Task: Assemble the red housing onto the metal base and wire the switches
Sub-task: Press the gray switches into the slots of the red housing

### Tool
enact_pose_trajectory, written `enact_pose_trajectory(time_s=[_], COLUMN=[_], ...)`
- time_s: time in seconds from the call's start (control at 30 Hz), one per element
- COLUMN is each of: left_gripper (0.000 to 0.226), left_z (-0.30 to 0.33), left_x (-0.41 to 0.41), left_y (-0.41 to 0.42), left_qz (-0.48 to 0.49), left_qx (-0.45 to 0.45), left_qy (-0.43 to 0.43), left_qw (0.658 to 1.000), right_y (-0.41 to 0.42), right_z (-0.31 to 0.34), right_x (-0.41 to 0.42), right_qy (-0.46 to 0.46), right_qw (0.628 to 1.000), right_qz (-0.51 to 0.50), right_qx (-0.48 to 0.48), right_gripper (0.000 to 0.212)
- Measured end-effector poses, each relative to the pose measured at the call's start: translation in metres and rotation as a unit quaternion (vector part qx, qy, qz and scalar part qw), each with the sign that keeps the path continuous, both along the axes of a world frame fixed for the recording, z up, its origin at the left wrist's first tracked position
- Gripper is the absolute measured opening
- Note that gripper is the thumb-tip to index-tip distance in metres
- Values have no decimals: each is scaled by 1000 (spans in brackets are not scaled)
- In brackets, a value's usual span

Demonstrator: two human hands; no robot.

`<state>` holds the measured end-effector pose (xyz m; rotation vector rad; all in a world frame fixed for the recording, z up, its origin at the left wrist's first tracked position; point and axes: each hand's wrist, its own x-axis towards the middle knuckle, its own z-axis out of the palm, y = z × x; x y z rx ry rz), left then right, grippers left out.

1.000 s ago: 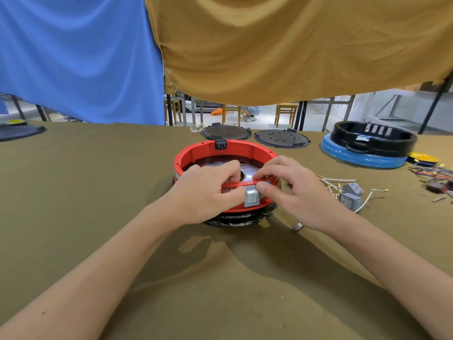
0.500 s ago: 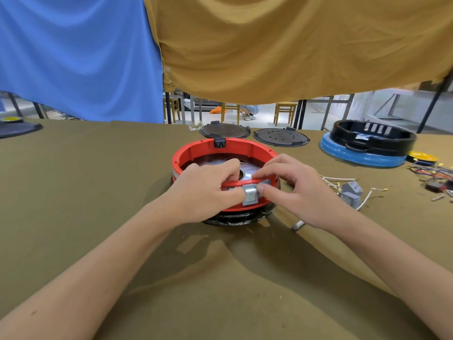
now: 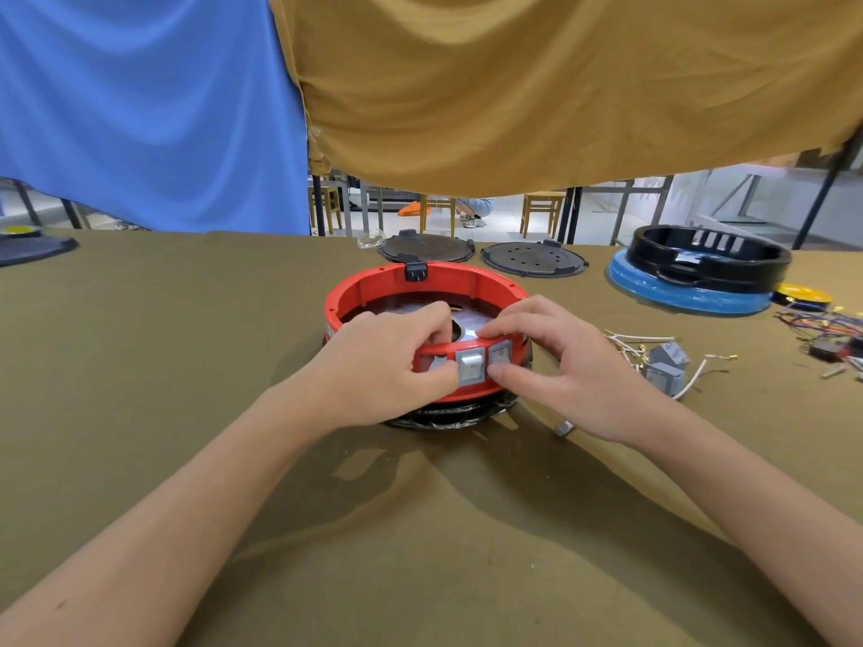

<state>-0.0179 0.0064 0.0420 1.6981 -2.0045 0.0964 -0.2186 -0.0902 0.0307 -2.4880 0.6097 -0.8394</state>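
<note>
A round red housing (image 3: 373, 284) sits on a shiny metal base (image 3: 462, 329) with a dark ring under it, in the middle of the table. Grey rocker switches sit in its near wall: one grey switch (image 3: 470, 365) sticks out a little, a second switch (image 3: 500, 352) lies to its right. My left hand (image 3: 378, 366) grips the near rim, fingers curled over the top and thumb pressing beside the protruding switch. My right hand (image 3: 565, 361) holds the rim from the right, fingertips on top and thumb under the second switch.
Loose grey switches with white wires (image 3: 665, 366) lie right of the housing. A black housing on a blue base (image 3: 691, 282) stands at the back right, with coloured wires (image 3: 826, 329) beside it. Two dark round lids (image 3: 532, 259) lie behind. A small metal part (image 3: 564, 429) rests near my right wrist.
My right hand has shifted slightly right, uncovering the second switch on the near wall. The left hand stays on the rim beside the protruding switch.
</note>
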Motion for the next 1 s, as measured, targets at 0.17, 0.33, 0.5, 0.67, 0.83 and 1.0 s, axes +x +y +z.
enact_pose_trajectory(time_s=[0.17, 0.33, 0.5, 0.67, 0.83, 1.0], left_gripper=[26, 26, 25, 23, 16, 21], left_z=[-1, -3, -3, -1, 1, -2], left_x=[-2, -4, -4, 1, 3, -3], left_y=[1, -1, -2, 1, 1, -1], left_qz=[2, 7, 14, -12, -10, 7], left_qx=[-9, -20, -19, 6, 2, -31], left_qy=[-45, -63, -78, -46, -1, -4], left_qw=[999, 998, 997, 999, 1000, 999], right_y=[3, 3, 3, 6, 6, 5], right_z=[-2, -5, -5, -5, -4, -2], right_x=[3, 6, 8, 6, 6, 10], right_qy=[1, 4, 8, -6, -34, -47], right_qw=[999, 997, 996, 998, 999, 999], right_qz=[-6, -18, -22, -7, -4, -18], right_qx=[-39, -70, -82, -54, -25, -12], right_gripper=[33, 33, 32, 26, 18, 12])
